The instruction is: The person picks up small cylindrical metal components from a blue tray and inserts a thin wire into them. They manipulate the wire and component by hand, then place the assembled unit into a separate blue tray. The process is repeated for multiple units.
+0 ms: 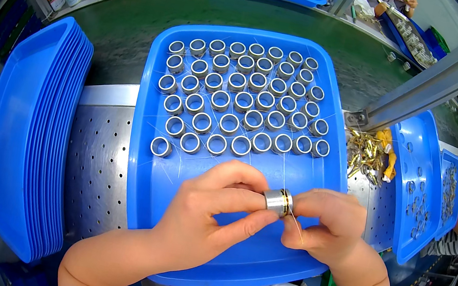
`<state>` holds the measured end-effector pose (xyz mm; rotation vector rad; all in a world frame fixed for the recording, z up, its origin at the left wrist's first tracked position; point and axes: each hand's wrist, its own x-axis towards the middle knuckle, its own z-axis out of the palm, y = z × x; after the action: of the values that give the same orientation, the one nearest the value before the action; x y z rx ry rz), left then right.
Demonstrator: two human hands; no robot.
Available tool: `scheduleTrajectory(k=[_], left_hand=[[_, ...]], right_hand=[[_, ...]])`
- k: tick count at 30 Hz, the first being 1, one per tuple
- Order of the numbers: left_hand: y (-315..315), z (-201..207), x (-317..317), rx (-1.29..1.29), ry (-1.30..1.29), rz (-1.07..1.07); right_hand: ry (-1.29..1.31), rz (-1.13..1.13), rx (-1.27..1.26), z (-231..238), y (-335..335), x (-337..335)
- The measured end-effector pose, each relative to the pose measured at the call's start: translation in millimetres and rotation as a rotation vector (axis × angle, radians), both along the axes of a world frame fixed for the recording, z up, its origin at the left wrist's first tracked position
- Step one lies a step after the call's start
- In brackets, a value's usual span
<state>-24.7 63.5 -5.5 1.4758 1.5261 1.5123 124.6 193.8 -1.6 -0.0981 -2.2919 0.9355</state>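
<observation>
Over the near half of a blue tray [156,191], a short silver metal sleeve [275,202] is held sideways between my two hands. My left hand [209,204] grips its left end with thumb and fingers. At the other end, gold-coloured bands show, and the closed fingers of my right hand [328,225] press against that edge. A thin, pale wire-like strand [296,228] hangs from there, beside my right thumb. My fingers partly hide the sleeve's right end. Farther in the tray stand rows of similar sleeves [229,123], upright with open tops, with fine strands lying among them.
A stack of blue trays [27,138] stands left on a perforated metal bench [100,163]. Brass-coloured pieces [363,154] and a yellow cloth [389,153] lie right of my tray, below a metal post [430,80]. A green conveyor belt [129,15] runs behind. Other people work nearby.
</observation>
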Motion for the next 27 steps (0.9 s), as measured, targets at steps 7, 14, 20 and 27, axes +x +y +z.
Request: scheduleTrajectory(k=[7, 14, 20, 27], left_hand=[[0.6, 5.6, 3.0, 0.069, 0.203, 0.086], [-1.6, 7.5, 4.3, 0.084, 0.342, 0.101], [-1.3, 5.2, 7.6, 0.123, 0.358, 0.088], [-0.3, 3.6, 6.2, 0.061, 0.188, 0.054]], right_hand=[[-0.185, -0.062, -0.543, 2.3, -4.2, 3.1], [-0.181, -0.065, -0.408, 2.7, -3.6, 2.9], [-0.08, -0.034, -0.146, 0.2, -1.0, 1.5], [0.0, -0.034, -0.032, 0.3, 0.5, 1.2]])
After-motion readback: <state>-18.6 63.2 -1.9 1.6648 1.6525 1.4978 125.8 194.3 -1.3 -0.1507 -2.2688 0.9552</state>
